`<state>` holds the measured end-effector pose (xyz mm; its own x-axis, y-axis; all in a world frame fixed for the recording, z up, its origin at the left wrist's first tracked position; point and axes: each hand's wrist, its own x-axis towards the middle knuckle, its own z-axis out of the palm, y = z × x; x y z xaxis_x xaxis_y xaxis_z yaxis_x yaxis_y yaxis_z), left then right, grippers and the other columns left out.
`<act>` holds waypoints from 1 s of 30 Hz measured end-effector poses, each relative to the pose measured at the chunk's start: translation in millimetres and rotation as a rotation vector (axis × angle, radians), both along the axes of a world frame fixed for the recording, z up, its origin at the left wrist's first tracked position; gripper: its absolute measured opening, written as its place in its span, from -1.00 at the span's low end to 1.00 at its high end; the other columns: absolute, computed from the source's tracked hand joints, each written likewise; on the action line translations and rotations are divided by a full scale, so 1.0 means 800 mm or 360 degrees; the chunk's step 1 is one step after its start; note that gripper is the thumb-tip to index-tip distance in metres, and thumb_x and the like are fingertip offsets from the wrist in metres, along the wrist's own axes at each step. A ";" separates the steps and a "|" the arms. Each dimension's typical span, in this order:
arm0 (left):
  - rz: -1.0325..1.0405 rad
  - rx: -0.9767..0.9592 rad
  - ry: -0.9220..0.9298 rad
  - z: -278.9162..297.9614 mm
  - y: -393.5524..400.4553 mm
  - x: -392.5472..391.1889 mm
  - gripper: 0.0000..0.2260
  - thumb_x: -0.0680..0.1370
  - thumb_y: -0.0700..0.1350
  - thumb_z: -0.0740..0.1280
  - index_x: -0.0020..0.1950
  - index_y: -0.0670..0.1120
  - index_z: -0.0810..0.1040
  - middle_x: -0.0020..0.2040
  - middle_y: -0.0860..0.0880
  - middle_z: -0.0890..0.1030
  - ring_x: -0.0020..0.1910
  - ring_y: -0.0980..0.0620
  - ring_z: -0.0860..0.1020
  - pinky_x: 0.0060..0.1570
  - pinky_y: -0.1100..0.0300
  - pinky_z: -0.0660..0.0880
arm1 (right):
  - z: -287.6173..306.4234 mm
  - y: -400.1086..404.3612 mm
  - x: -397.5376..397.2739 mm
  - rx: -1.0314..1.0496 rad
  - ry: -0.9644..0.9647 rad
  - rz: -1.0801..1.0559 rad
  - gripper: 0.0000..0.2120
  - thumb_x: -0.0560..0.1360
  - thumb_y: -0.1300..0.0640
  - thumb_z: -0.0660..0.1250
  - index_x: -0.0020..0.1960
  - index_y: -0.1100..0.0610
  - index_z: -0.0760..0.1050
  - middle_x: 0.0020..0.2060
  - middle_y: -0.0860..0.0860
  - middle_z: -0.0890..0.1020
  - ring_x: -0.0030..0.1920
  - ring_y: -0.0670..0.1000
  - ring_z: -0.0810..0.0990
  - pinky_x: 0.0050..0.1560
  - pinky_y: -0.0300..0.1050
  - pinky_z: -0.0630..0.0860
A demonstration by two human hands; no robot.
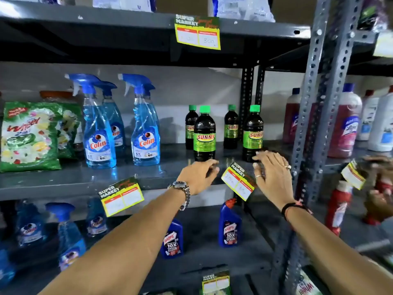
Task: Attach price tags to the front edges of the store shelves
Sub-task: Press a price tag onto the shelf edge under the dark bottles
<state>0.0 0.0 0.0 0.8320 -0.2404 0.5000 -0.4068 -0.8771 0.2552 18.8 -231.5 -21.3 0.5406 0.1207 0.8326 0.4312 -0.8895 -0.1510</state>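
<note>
A yellow and green price tag [238,181] hangs tilted on the front edge of the middle shelf [63,189], below the Sunny bottles [204,135]. My right hand [271,173] lies flat against the tag's right end, its thumb and a finger holding that edge to the shelf lip. My left hand [198,175], with a watch on the wrist, has its fingers curled at the shelf lip just left of the tag, a small gap apart from it. Whether it holds anything small is unclear.
Other tags hang on the top shelf edge [197,34], on the middle shelf at left [121,195], on a lower shelf [215,282] and in the right bay [354,174]. Colin spray bottles [100,133], a detergent bag [29,135] and Harpic bottles [229,227] fill the shelves. A perforated steel upright [312,103] stands right.
</note>
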 end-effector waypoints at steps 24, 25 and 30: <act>0.0010 -0.0211 -0.0282 -0.005 -0.046 0.039 -0.90 0.55 0.08 0.24 -0.04 0.10 0.51 -0.28 0.17 0.59 -0.30 0.13 0.54 -0.41 0.29 0.31 | -0.018 -0.022 0.020 0.0008 0.0053 -0.0051 -0.86 0.61 0.21 0.12 -0.08 0.17 0.41 -0.36 0.03 0.53 -0.37 0.06 0.38 -0.16 0.01 0.38; 0.0000 -0.0241 -0.0283 -0.002 -0.047 0.038 -0.90 0.55 0.07 0.24 -0.04 0.10 0.51 -0.28 0.19 0.56 -0.31 0.15 0.52 -0.42 0.32 0.30 | -0.013 -0.022 0.021 0.0016 0.0047 -0.0067 -0.87 0.61 0.23 0.12 -0.08 0.18 0.40 -0.41 0.03 0.51 -0.40 0.04 0.32 -0.17 0.02 0.39; -0.0017 -0.0264 -0.0233 -0.005 -0.043 0.035 -0.89 0.54 0.09 0.25 -0.07 0.11 0.52 -0.25 0.20 0.60 -0.27 0.16 0.56 -0.35 0.26 0.40 | -0.006 -0.025 0.023 -0.0067 0.0034 -0.0044 -0.91 0.58 0.26 0.17 -0.09 0.16 0.40 -0.43 -0.05 0.49 -0.43 0.02 0.31 -0.23 -0.02 0.40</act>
<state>28.0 -34.2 -4.0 0.7452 -0.1532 0.6490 -0.4594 -0.8234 0.3332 37.4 -251.4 -25.7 0.5616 0.1401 0.8154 0.4034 -0.9069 -0.1220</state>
